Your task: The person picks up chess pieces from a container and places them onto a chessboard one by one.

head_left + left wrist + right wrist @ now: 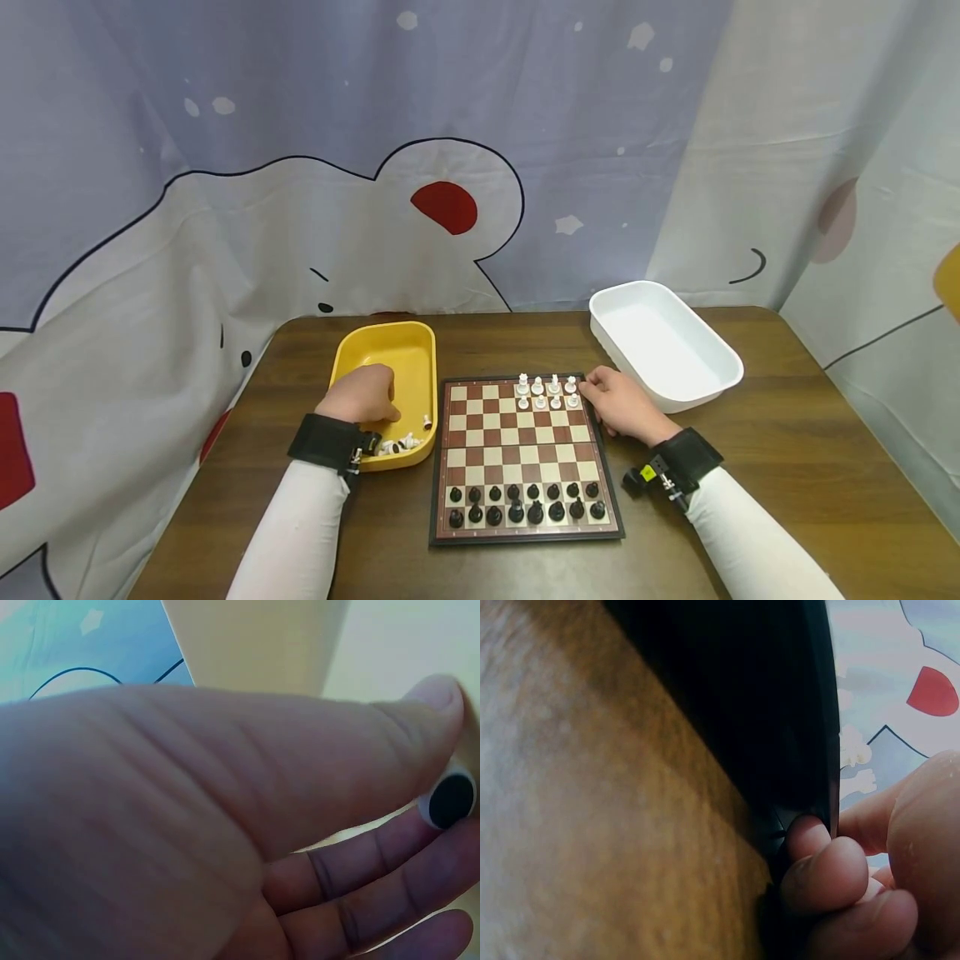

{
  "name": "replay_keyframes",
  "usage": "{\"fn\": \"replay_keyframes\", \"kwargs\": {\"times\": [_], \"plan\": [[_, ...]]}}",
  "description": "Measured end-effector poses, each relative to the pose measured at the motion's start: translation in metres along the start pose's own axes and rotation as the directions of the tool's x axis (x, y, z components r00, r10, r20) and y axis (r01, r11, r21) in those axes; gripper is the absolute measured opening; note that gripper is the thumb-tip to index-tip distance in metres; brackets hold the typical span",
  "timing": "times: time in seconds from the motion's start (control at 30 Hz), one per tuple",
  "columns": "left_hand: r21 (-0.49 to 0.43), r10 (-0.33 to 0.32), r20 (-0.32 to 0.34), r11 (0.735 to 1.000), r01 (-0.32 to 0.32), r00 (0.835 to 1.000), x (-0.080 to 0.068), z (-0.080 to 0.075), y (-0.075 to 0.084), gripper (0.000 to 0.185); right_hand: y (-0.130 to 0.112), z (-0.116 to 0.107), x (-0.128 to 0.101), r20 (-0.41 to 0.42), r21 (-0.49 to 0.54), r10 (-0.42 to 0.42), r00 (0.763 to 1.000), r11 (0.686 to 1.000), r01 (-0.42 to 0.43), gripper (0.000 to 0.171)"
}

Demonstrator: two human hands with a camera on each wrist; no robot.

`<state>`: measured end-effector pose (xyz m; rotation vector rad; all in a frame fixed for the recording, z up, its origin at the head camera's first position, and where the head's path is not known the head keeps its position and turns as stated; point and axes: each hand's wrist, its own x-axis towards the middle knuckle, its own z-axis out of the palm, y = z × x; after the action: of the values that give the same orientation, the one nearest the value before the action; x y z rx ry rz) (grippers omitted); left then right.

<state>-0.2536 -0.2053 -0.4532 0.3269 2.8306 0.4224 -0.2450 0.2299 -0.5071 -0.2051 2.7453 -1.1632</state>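
A chessboard (pixel 517 450) lies on the table's middle. Black pieces (pixel 525 504) fill its two near rows, and several white pieces (pixel 547 392) stand at its far right corner. My left hand (pixel 386 407) is down inside the yellow tray (pixel 390 337), next to loose white pieces (pixel 401 442). In the left wrist view the thumb (pixel 300 765) and fingers pinch a white piece (pixel 450 799), showing its black round base. My right hand (pixel 592 387) is at the board's far right edge. Its curled fingers (pixel 825 874) hold the black rim (pixel 765 712).
A white tray (pixel 660 333) stands empty at the back right, close to my right hand. The brown table (pixel 787 433) ends near a printed curtain (pixel 450 208) hanging behind and at both sides.
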Motion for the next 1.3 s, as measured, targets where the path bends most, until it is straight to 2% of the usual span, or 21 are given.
{"fn": "replay_keyframes", "kwargs": {"times": [0.13,0.47,0.6,0.73,0.97,1.1,1.3], "plan": [[0.010,0.005,0.011,1.000,-0.005,1.000,0.001,-0.002,-0.002,0.020,-0.001,0.000,-0.001,0.000,0.006,-0.002,1.000,1.000,0.002,0.030],[0.029,-0.037,0.000,0.999,0.037,0.999,-0.001,-0.004,0.000,0.012,-0.002,-0.001,-0.002,0.007,0.004,-0.016,1.000,1.000,0.016,0.030],[0.033,-0.033,-0.032,0.999,0.034,0.999,0.002,-0.005,-0.002,0.010,-0.002,-0.001,-0.001,0.009,0.001,-0.007,1.000,1.000,0.007,0.031],[0.025,-0.009,-0.096,1.000,0.012,0.995,0.004,-0.007,-0.002,0.010,-0.002,-0.001,-0.001,0.008,0.000,-0.004,1.000,1.000,0.004,0.031],[0.036,0.042,-0.225,0.999,-0.035,0.974,0.004,-0.014,0.003,0.002,0.000,-0.001,0.000,0.002,0.005,-0.016,1.000,1.000,0.016,0.031],[0.033,0.076,-0.275,0.997,-0.069,0.958,0.003,-0.014,0.010,0.016,0.001,-0.001,0.001,0.005,0.010,-0.020,1.000,1.000,0.020,0.032],[0.029,0.188,-0.356,0.981,-0.191,0.915,-0.002,-0.017,0.026,0.021,0.002,0.000,0.002,0.007,0.012,-0.023,1.000,1.000,0.023,0.032]]}}
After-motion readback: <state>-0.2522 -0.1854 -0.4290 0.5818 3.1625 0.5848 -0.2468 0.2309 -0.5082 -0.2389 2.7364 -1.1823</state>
